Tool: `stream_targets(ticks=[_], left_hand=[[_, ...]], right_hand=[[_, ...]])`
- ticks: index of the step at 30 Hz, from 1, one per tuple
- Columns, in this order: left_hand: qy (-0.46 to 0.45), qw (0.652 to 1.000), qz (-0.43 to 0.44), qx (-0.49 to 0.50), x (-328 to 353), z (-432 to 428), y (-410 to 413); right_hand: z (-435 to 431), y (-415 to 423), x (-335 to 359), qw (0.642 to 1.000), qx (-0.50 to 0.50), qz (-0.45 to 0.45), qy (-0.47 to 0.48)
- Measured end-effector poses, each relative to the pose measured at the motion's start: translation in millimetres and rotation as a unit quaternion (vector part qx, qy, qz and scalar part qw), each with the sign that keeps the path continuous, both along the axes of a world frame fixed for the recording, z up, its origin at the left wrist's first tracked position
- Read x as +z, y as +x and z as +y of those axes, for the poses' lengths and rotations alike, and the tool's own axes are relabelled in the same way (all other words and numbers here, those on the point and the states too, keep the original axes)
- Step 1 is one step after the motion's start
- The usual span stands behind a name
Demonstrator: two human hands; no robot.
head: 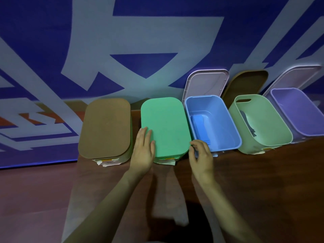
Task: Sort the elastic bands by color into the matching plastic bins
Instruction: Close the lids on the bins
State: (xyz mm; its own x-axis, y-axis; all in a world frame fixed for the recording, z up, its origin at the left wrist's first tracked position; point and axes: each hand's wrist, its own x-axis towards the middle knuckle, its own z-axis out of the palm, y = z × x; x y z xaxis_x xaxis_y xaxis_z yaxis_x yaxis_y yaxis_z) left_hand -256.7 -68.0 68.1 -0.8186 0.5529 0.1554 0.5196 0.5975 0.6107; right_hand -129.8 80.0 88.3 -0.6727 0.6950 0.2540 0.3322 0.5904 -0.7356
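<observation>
The left hand (142, 151) lies flat, fingers straight, on the green lid's (164, 125) near left corner, pressing and not clasping. The right hand (201, 155) sits at the lid's near right corner with its fingers curled. I cannot tell whether they pinch the lid's edge or hold nothing.

Just right of the lid stands the blue bin (226, 120), open, with blue bands (199, 127) lying on its floor. Further right are the pale green bin (273, 120), with a dark strip (249, 125) inside, and the purple bin (301, 113), both open. Left of the green lid is a brown lid (105, 127), still on its bin. All stand on the table (263, 190).

The step looks like handling this lid. To lift it well, hook both near corners, raise them evenly, and steady the bin beneath so it does not slide into the blue bin.
</observation>
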Motion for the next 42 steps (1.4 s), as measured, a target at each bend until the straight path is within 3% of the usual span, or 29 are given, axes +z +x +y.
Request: stream_targets(ticks=[6, 15, 19, 24, 27, 33, 42], left_hand=[[0.047, 0.998, -0.038, -0.015, -4, -3, -2], [0.062, 0.998, -0.006, 0.031, -3, -6, 0], [0.005, 0.999, 0.047, 0.015, -3, -5, -6], [-0.032, 0.996, 0.079, 0.000, 5, -3, -21], [-0.046, 0.995, 0.087, 0.004, 8, 6, -25], [-0.060, 0.992, 0.110, 0.007, 2, 14, -24], [-0.095, 0.991, 0.096, 0.012, 3, 28, -31]], right_hand=[[-6, -14, 14, 0.984, -0.016, -0.172, -0.033], [-6, -29, 9, 0.986, -0.006, -0.138, -0.094], [-9, -34, 14, 0.982, 0.006, -0.182, -0.044], [16, -70, 24, 0.971, 0.134, -0.194, 0.040], [32, -110, 27, 0.955, 0.192, -0.223, 0.044], [28, -146, 4, 0.932, 0.151, -0.304, 0.129], [42, -159, -4, 0.934, 0.169, -0.280, 0.141]])
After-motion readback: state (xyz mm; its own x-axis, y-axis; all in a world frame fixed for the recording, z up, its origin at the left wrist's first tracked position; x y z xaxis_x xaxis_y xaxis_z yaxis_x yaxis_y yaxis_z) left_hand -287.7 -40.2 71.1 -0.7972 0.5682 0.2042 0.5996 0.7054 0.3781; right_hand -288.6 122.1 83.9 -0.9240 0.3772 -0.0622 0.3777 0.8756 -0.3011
